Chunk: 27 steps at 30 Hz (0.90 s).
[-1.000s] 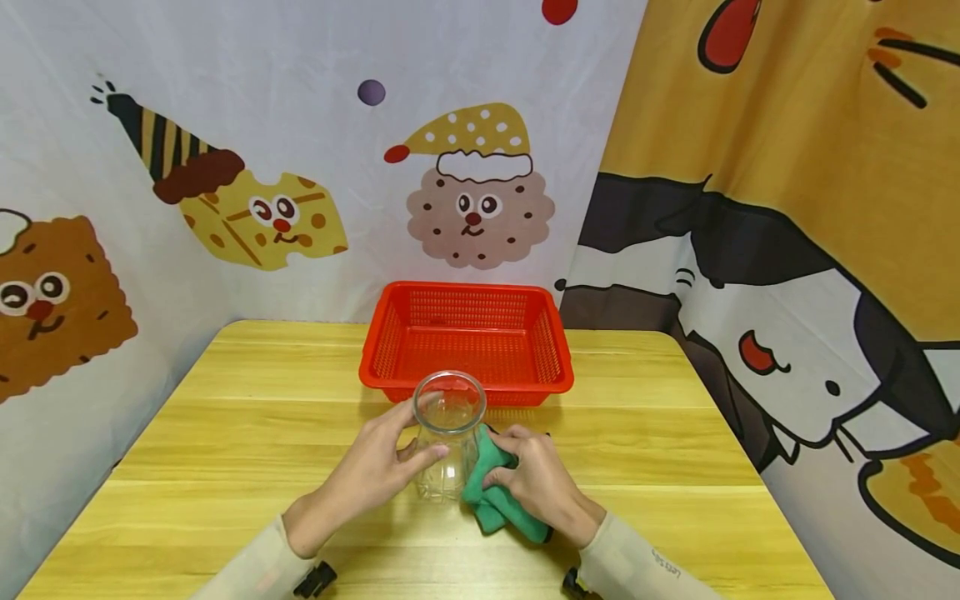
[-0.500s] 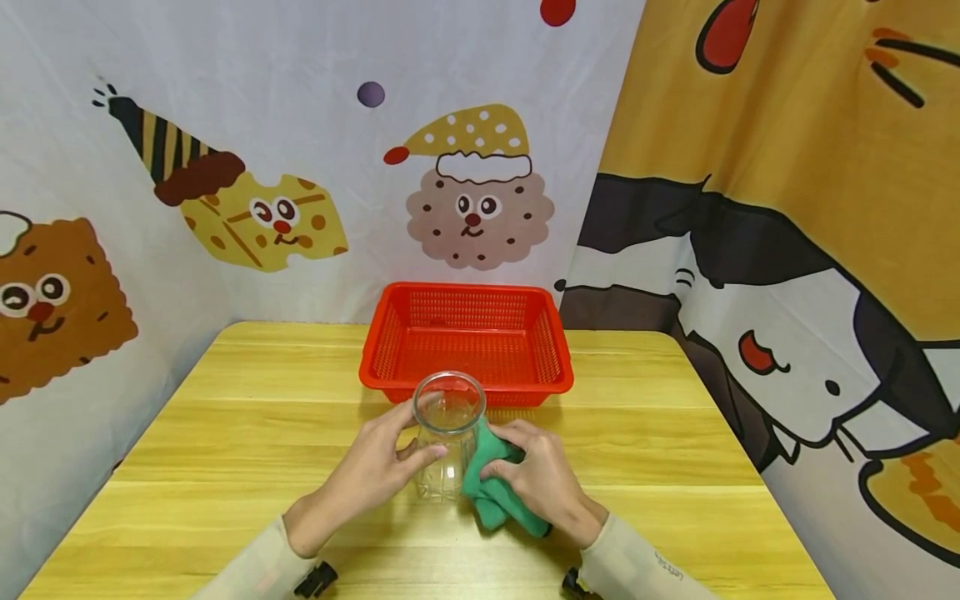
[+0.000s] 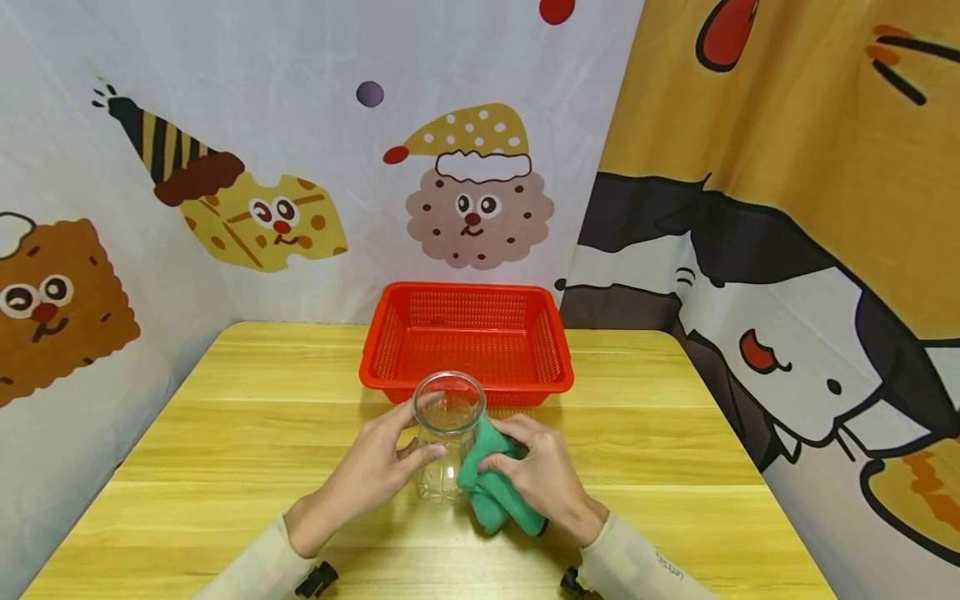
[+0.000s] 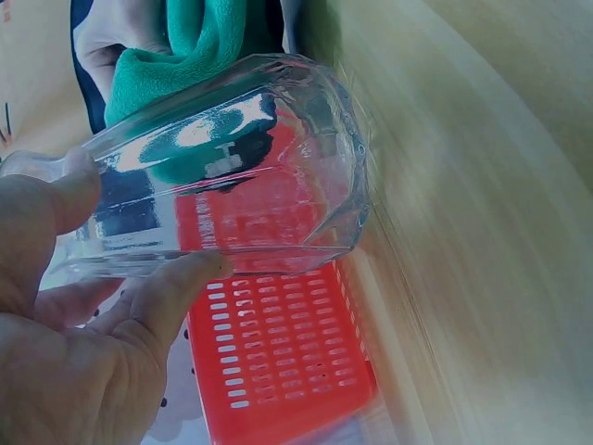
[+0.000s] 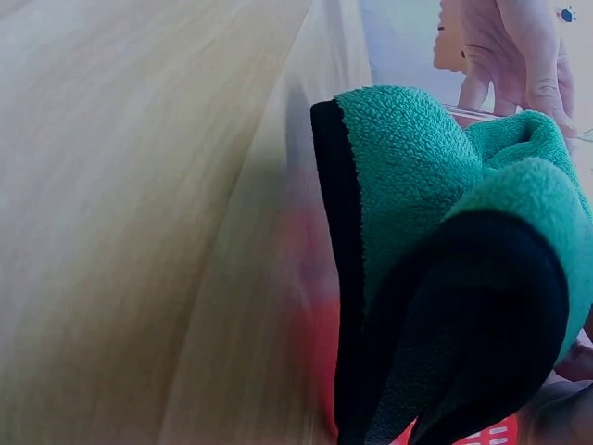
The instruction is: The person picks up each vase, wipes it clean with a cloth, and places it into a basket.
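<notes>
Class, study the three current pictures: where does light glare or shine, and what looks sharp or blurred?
Left wrist view: bright glare patches on the glass jar; right wrist view: the green cloth shows crisp pile, but the red patch beside it is blurred; head view: mostly sharp, with a pale sheen on the near table.

1. Head view: the green cloth (image 3: 495,496) covers part of the glass jar's (image 3: 450,479) right side and some fingers of the right hand (image 3: 546,479).
2. The bench's (image 3: 262,417) near edge is cut off below.
3. Lettering (image 3: 669,567) on the right sleeve (image 3: 633,554) is too small to read.
4. Right wrist view: the cloth hides most of the jar; the red basket (image 5: 321,357) is blurred.
</notes>
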Tool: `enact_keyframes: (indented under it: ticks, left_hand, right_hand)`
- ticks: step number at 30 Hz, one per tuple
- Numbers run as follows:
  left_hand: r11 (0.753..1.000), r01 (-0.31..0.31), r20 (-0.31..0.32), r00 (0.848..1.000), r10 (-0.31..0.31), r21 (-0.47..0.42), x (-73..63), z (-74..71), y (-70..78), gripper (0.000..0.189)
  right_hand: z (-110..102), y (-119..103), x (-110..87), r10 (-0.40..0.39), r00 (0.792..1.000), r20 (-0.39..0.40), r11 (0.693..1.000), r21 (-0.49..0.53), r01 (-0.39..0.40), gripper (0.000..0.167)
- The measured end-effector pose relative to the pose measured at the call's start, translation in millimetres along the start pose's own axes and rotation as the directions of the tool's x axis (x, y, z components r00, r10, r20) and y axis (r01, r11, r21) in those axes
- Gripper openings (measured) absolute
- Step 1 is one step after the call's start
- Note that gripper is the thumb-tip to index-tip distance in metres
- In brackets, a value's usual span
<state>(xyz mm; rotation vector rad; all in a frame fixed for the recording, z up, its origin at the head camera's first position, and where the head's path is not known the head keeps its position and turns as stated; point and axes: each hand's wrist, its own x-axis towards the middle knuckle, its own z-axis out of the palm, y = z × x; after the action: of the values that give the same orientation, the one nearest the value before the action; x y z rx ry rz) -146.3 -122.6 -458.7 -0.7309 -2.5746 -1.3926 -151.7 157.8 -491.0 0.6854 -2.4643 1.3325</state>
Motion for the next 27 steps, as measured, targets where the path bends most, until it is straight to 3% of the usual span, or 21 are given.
enact_keyframes:
  ticks: [27]
  left_hand:
    - [0.999, -0.029, -0.006, 1.000, 0.029, 0.025, 0.6, 0.4, -2.0, 0.066]
  right_hand:
    - [-5, -9, 10.9, -0.127, 0.988, -0.084, 0.988, 0.077, 0.134, 0.050]
